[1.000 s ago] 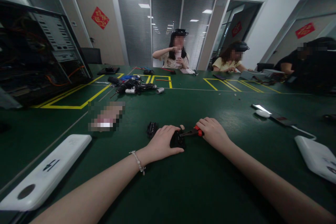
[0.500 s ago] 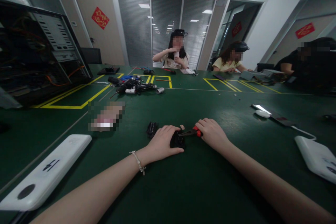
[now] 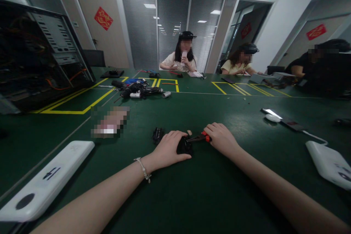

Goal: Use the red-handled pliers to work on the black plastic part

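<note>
My left hand (image 3: pixel 170 149) is closed over a small black part (image 3: pixel 184 147) and holds it down on the green table (image 3: pixel 192 197). A bead bracelet (image 3: pixel 143 170) is on that wrist. My right hand (image 3: pixel 221 139) grips red-handled pliers (image 3: pixel 201 138), whose dark jaws point left and reach the black part. A second small black part (image 3: pixel 158 135) lies just left of my left hand. A tiny pale bit (image 3: pixel 189 132) sits behind the pliers' jaws.
A white box marked 14 (image 3: pixel 46 181) lies near left, another white box (image 3: pixel 329 163) near right. An open computer case (image 3: pixel 41 51) stands far left. Tools (image 3: pixel 138 90) are heaped mid-table. A phone (image 3: pixel 272 112) and a white mouse (image 3: pixel 273 118) lie right. Three people sit across and right.
My hands have stayed as they were on the black part and pliers. The person across has lowered the raised arm to the table. The view shifted slightly.
</note>
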Available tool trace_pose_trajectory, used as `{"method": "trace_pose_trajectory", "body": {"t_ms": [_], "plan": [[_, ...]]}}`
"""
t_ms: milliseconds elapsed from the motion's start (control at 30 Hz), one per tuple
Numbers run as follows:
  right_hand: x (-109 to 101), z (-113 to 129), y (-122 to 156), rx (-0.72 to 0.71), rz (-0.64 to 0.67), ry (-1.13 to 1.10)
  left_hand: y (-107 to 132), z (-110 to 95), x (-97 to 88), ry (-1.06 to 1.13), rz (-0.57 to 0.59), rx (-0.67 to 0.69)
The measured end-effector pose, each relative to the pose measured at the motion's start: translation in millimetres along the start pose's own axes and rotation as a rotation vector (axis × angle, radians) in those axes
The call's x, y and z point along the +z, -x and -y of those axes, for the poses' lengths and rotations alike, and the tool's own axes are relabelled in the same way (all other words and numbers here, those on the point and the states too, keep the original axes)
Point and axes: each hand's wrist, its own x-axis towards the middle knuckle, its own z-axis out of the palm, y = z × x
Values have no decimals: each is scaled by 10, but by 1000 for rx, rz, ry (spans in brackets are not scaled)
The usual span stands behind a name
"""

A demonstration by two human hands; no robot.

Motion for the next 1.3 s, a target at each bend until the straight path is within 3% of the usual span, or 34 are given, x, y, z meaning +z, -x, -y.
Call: {"method": "trace_pose_trajectory", "body": {"t_ms": [1300], "plan": [[-23,8,-13,-27,-14,5,9,-41,-42,18,24,-22]]}}
